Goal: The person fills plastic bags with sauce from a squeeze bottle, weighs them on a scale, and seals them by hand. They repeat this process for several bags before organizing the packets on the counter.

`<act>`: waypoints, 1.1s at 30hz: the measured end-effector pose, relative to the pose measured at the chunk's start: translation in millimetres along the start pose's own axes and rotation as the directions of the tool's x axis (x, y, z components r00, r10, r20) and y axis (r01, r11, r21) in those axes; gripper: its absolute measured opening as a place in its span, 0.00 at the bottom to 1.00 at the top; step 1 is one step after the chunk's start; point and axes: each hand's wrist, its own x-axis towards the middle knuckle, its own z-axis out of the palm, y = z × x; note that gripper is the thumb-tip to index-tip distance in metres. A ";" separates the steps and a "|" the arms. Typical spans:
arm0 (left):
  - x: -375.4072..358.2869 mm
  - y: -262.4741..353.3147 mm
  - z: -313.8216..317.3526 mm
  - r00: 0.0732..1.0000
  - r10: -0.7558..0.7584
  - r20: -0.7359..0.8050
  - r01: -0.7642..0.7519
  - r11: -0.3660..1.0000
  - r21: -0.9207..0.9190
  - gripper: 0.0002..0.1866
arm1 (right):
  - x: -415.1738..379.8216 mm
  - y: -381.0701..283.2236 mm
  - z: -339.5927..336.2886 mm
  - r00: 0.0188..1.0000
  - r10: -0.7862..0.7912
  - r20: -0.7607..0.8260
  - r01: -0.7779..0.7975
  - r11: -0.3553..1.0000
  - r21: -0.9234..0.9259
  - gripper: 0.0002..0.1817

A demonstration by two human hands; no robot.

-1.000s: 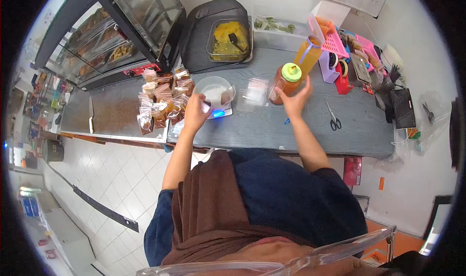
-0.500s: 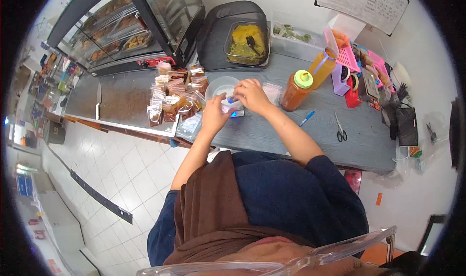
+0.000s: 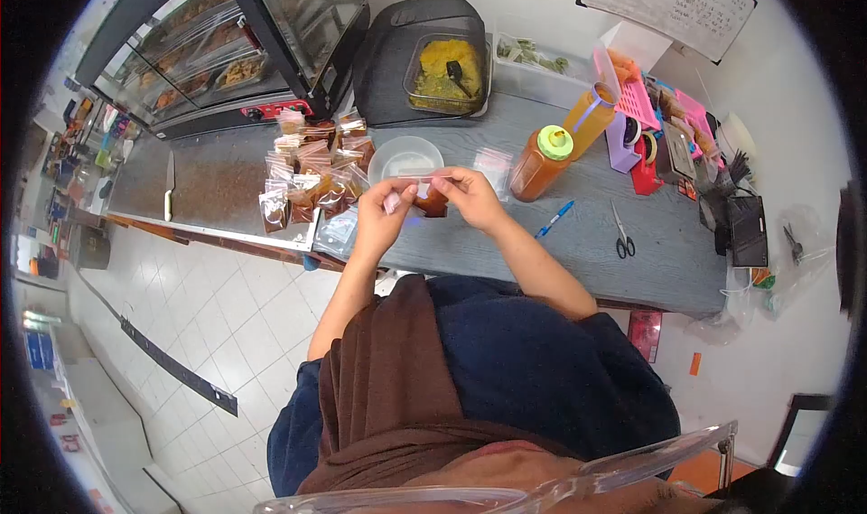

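Observation:
Both my hands are at the near side of a round translucent bowl [image 3: 379,160]. Between them hangs a small zip bag of orange-brown sauce [image 3: 435,207]. My left hand [image 3: 383,211] is closed, pinching the bag's top edge at the left; a pinkish-white bit shows by its fingers, too small to name. At the other end of that edge, my right hand [image 3: 474,198] pinches with thumb and fingers. Several filled zip bags [image 3: 312,175] are heaped to the left of the bowl. Flat zip bags [image 3: 492,163] lie right of it, beside a sauce squeeze bottle [image 3: 540,169].
A knife [image 3: 169,189] lies on the left worktop before a glass food warmer [image 3: 271,107]. Behind the bowl stands a glass dish of yellow food [image 3: 442,98]. To the right are a second bottle [image 3: 591,121], a blue pen [image 3: 555,219], scissors [image 3: 623,238] and pink baskets [image 3: 637,103].
My hands have come from over the bowl to its near side. The sauce bag now shows stretched between them, held by its top edge. The whole view has shifted slightly.

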 end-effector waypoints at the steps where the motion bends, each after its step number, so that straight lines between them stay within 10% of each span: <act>1: -0.4 5.8 0.5 0.998 0.053 -0.024 -0.053 0.998 0.015 0.09 | -1.3 -3.0 0.1 1.000 0.005 -0.011 -0.005 1.000 -0.002 0.11; 10: -1.6 4.8 -17.6 0.993 0.097 0.062 -0.091 0.992 -0.086 0.06 | -1.4 -20.2 15.4 0.998 -0.044 -0.043 0.042 0.998 -0.051 0.11; 22: -12.9 14.6 -57.5 0.888 0.421 0.183 -0.453 0.738 0.500 0.03 | 26.2 -27.9 48.2 0.956 -0.144 0.254 0.249 0.856 -0.453 0.12; 31: -16.8 -55.7 -118.7 0.996 0.047 -0.070 -0.027 0.963 0.267 0.07 | 54.7 36.8 54.2 0.994 0.017 0.105 0.046 0.821 -0.569 0.27; 33: -5.4 -79.9 -141.7 0.982 -0.143 -0.123 0.170 0.953 0.250 0.09 | 55.0 38.9 47.0 0.936 -0.292 0.196 0.345 0.657 -0.670 0.23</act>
